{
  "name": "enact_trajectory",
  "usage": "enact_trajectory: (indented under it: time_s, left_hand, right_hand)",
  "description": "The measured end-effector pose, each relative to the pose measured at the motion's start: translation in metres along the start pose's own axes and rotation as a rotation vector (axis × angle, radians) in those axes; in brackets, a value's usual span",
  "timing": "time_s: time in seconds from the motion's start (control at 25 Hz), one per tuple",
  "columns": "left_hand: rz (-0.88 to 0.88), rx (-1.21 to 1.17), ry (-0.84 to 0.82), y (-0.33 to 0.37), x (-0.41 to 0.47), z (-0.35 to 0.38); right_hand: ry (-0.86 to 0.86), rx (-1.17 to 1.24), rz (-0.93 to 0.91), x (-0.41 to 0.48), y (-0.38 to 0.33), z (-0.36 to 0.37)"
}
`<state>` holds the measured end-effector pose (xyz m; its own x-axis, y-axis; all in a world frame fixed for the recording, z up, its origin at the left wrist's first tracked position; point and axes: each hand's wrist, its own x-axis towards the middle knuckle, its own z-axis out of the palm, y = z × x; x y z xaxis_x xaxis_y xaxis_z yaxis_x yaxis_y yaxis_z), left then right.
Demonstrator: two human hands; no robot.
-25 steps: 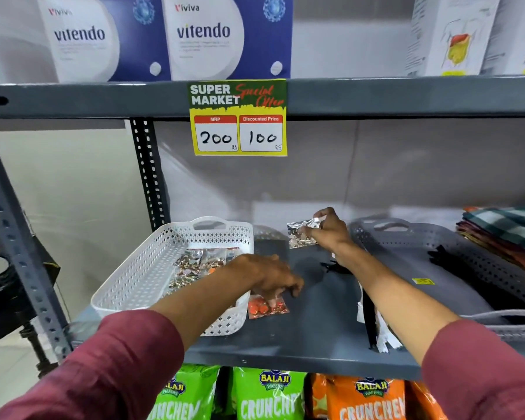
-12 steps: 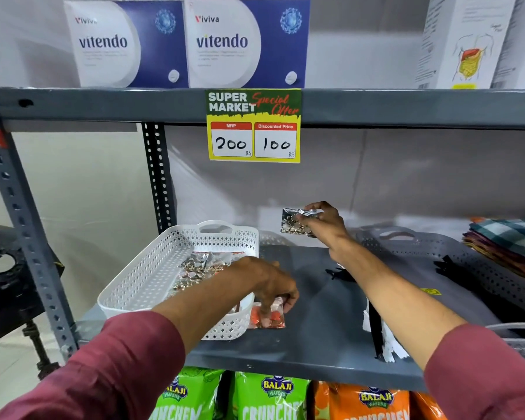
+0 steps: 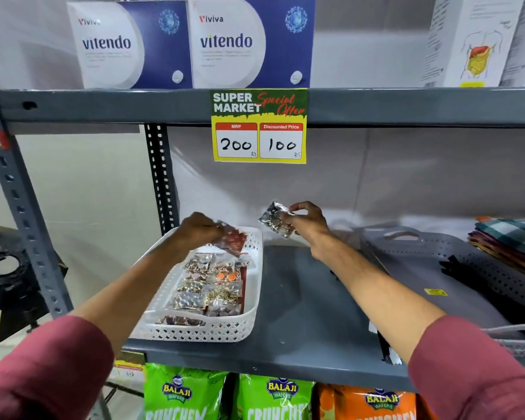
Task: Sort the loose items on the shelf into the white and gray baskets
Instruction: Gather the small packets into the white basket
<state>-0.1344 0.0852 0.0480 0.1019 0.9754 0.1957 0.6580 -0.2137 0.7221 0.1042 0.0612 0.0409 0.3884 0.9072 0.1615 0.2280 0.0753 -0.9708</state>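
A white perforated basket (image 3: 255,286) stands on the left of the grey shelf (image 3: 303,322), holding several small clear packets of beads and trinkets (image 3: 212,286). My left hand (image 3: 196,230) hovers over the basket's far end, gripping a small packet with red-orange pieces (image 3: 235,239). My right hand (image 3: 306,221) is raised above the shelf just right of the basket, pinching a shiny packet of metallic bits (image 3: 275,219). A gray perforated basket (image 3: 479,268) sits on the right, with black items (image 3: 479,277) inside.
Folded checked cloths (image 3: 509,241) are stacked at the far right. A yellow price sign (image 3: 259,126) hangs from the upper shelf's edge, with boxes (image 3: 249,40) above. Snack bags (image 3: 273,395) fill the shelf below. A perforated upright (image 3: 159,174) stands behind the white basket.
My left hand picked the red-orange packet off the shelf front and lifted it over the white basket's far end. My right hand rose slightly with the shiny packet.
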Motion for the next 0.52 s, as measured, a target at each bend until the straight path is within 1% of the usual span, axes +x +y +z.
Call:
enact_trajectory:
  time_s: [0.04, 0.12, 0.24, 0.32, 0.36, 0.4, 0.44, 0.48, 0.52]
  left_hand:
    - [-0.112, -0.040, 0.012, -0.017, 0.000, -0.008]
    - [-0.234, -0.039, -0.006, -0.043, -0.004, -0.018]
    - [-0.287, 0.011, -0.055, -0.064, -0.009, -0.021]
    - [-0.293, 0.147, -0.087, -0.070, -0.011, -0.020]
    - [-0.276, 0.275, -0.101, -0.076, -0.011, -0.018]
    - [-0.243, 0.426, -0.104, -0.080, -0.011, -0.015]
    - [-0.201, 0.562, -0.081, -0.083, -0.012, -0.011]
    - [-0.162, 0.647, -0.058, -0.086, -0.013, -0.008]
    - [-0.124, 0.681, -0.034, -0.086, -0.013, -0.005]
  right_hand:
    - [-0.061, -0.035, -0.013, -0.003, -0.002, 0.011]
    - [-0.225, -0.170, -0.060, -0.012, -0.007, 0.034]
    - [-0.445, -0.436, -0.130, -0.028, -0.008, 0.070]
    - [-0.545, -0.701, -0.177, -0.038, 0.003, 0.091]
    - [-0.542, -0.846, -0.245, -0.042, 0.012, 0.101]
    - [-0.497, -0.958, -0.329, -0.045, 0.020, 0.107]
    - [-0.446, -1.003, -0.403, -0.049, 0.025, 0.108]
    - [-0.414, -0.991, -0.446, -0.050, 0.026, 0.107]
    - [-0.391, -0.948, -0.466, -0.049, 0.025, 0.102]
